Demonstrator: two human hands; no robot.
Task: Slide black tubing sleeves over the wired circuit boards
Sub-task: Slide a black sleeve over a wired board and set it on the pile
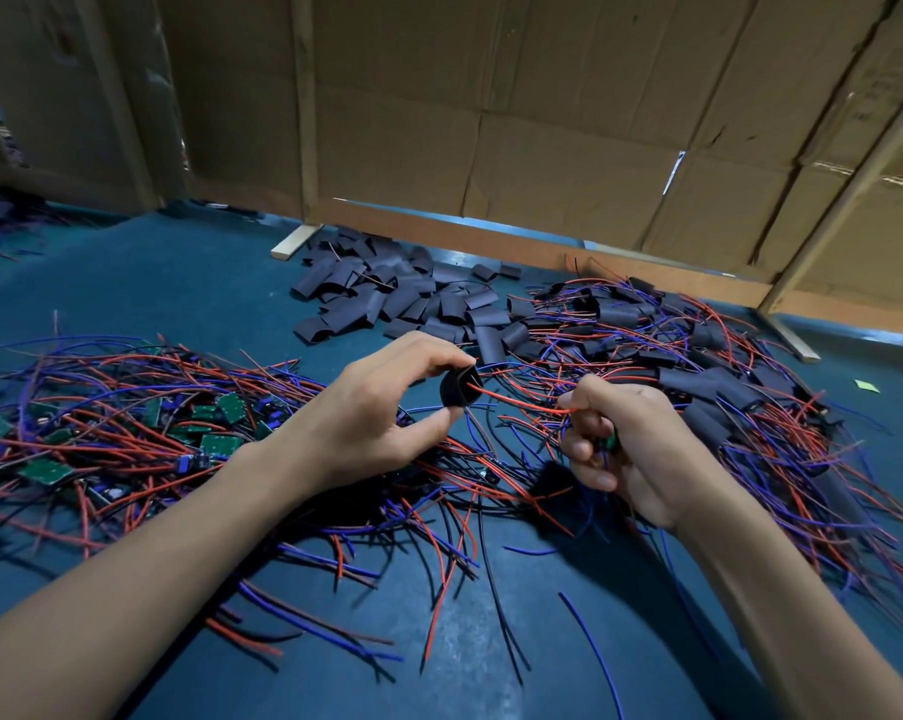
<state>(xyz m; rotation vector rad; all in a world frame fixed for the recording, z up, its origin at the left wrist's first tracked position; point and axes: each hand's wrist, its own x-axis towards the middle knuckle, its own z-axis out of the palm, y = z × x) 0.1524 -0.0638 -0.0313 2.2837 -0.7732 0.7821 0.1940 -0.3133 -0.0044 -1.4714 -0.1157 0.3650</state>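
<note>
- My left hand (381, 413) has a grip on one black sleeve (459, 388), pinched between my thumb and my fingers, with its open end turned toward my right hand.
- My right hand (623, 449) is curled tight round a small green board (611, 440). Most of the board is hidden in my fist.
- A red wire (522, 403) runs from my right grip across the gap and into the mouth of the sleeve.
- A little past my left grip lies a heap of loose black sleeves (402, 293) on the blue worktop (189, 283).
- Out to the left of my left grip is a messy pile of bare green boards (127, 423) with red and blue wires.
- Behind and beside my right grip is a pile of boards already in sleeves (698, 376).
- Beyond all the piles stands a brown cardboard wall (542, 122).
</note>
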